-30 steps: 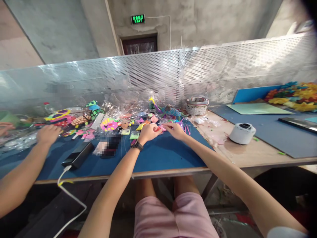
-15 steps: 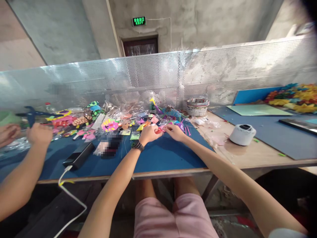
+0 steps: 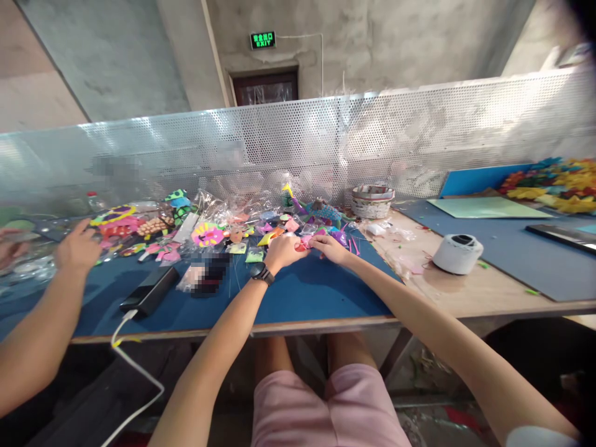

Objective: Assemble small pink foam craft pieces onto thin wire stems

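A small pink and red piece (image 3: pixel 303 243) sits between my two hands, above the blue mat (image 3: pixel 307 298). My left hand (image 3: pixel 283 251), with a black watch at its wrist, is closed on the piece from the left. From the right, my right hand (image 3: pixel 329 248) pinches its other side with bent fingers. Exact fingertip contact is too small to make out. Just behind my hands lie a yellow piece (image 3: pixel 267 239), a blue dotted foam figure (image 3: pixel 325 212) and purple strips (image 3: pixel 356 247).
Coloured foam figures, plastic bags and a black power bank (image 3: pixel 149 290) with a white cable are at the left. A co-worker's hands (image 3: pixel 78 248) are further left. A basket (image 3: pixel 371 202) and white thread spool (image 3: pixel 457 253) stand to the right.
My hands stay together around the piece, with only slight finger movement. The co-worker's hand at the left has put down or moved away a dark blue tool, which is no longer raised.
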A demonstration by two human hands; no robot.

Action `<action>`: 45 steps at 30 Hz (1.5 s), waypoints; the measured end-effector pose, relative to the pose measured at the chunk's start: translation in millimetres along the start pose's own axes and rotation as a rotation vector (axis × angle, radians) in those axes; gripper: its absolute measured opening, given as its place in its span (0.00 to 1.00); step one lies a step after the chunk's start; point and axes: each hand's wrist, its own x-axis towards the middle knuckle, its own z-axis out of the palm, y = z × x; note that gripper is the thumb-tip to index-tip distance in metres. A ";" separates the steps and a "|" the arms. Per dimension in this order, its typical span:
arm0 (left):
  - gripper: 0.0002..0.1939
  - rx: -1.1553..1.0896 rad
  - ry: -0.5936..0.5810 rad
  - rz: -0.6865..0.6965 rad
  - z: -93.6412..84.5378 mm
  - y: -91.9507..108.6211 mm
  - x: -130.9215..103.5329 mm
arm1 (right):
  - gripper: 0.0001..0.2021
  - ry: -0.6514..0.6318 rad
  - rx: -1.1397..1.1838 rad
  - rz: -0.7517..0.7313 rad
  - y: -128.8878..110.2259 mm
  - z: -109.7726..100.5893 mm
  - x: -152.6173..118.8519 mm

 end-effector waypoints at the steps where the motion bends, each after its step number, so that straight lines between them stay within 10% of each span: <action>1: 0.20 0.009 0.002 0.003 0.1 0.2 0.1 | 0.16 -0.001 0.026 0.020 -0.7 0.6 -0.1; 21: 0.23 0.006 0.028 -0.052 -0.1 2.7 1.0 | 0.18 0.121 -0.291 -0.280 -6.7 8.8 -8.0; 45: 0.23 -0.035 -0.001 -0.087 -0.3 0.4 0.9 | 0.13 0.100 -0.504 -0.285 -0.5 5.4 -5.5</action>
